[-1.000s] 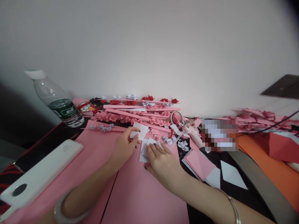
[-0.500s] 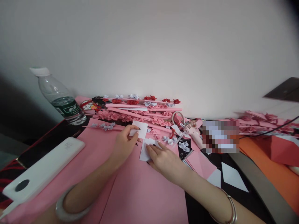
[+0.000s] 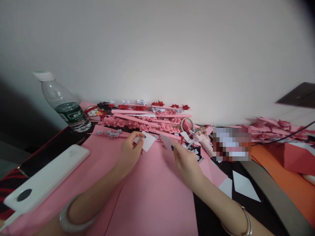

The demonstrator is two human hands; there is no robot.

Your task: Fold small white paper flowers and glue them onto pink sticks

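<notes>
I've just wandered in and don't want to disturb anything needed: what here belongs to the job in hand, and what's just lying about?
Belongs to the job:
one white paper, in the left hand
another white paper, in the right hand
pink sheets beneath the hands, likely
paper flowers, probably
glue gun, perhaps

Apparently just lying about:
bottle
white device

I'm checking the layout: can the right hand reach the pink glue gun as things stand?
Probably yes: the pink glue gun lies close beyond the right hand, mostly uncovered, but the white paper held there may hinder gripping.
</notes>
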